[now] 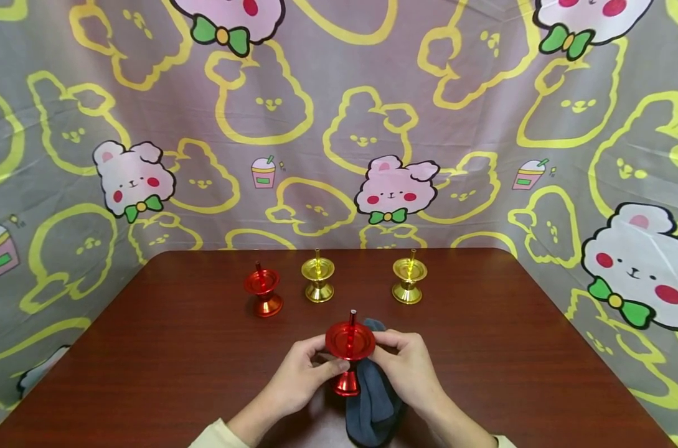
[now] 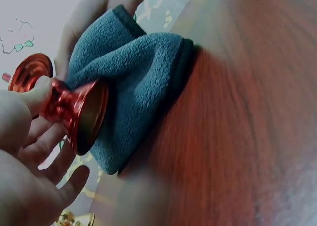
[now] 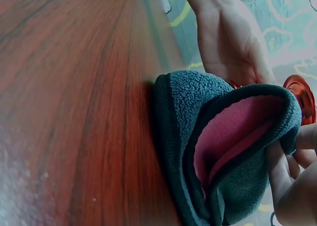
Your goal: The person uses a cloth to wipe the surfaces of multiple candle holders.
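Note:
In the head view, my left hand (image 1: 301, 378) grips a shiny red candle holder (image 1: 350, 343) by its waist, below the dish. The holder is held above the table's near part, dish up, with its short stem on top. My right hand (image 1: 410, 372) pinches a dark blue-grey cloth (image 1: 372, 404) against the holder's right side. In the left wrist view, the candle holder's flared foot (image 2: 91, 117) touches or nearly touches the fuzzy cloth (image 2: 133, 82), whose lower edge meets the table. The right wrist view shows the cloth's pink underside (image 3: 237, 132) in a fold; it hides part of the holder.
Another red candle holder (image 1: 266, 292) stands at the back left of the brown table (image 1: 148, 361). Two gold candle holders, one near the middle (image 1: 319, 280) and one to the right (image 1: 408, 281), stand toward the back. A patterned curtain (image 1: 339, 124) hangs behind and along both sides.

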Available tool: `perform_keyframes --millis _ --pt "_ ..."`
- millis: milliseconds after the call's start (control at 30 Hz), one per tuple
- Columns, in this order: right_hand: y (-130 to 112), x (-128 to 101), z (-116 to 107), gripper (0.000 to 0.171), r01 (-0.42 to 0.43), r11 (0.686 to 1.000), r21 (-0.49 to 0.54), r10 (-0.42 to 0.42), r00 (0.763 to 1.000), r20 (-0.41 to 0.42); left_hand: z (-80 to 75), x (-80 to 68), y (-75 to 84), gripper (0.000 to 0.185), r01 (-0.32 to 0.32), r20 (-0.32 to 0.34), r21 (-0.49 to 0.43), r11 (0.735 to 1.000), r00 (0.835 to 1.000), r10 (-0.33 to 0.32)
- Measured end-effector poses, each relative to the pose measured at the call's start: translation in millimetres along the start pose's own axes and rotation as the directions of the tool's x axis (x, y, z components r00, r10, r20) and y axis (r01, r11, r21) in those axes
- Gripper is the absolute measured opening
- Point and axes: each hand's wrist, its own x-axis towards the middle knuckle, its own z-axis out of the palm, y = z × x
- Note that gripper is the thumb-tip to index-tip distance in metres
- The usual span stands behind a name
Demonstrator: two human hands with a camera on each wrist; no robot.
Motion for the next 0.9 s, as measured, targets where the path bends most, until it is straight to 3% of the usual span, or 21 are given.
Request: perform_keyframes --millis 200,400,567,900 --pt "0 -1 1 0.010 0.026 1.000 -0.017 -0.026 0.999 -0.023 5.0 -0.4 3.6 0.027 0.021 -0.066 0.018 1.000 0.998 -0.020" --pt "1 -2 2 0.010 0.019 1.000 -0.004 -0.019 0.998 -0.054 9.6 0.5 4.8 0.031 0.059 -0.122 -0.023 0.998 0.991 -0.061" --pt "1 -3 2 0.011 0.007 1.000 -0.006 -0.008 0.997 -0.073 13.4 2.6 6.2 0.030 0.090 -0.186 -0.030 0.996 0.978 -0.094" --pt "3 -5 9 0.013 0.040 0.999 -0.030 -0.043 0.997 -0.071 18.4 4.1 1.3 0.028 0.088 -0.307 -0.045 0.995 0.947 -0.097"
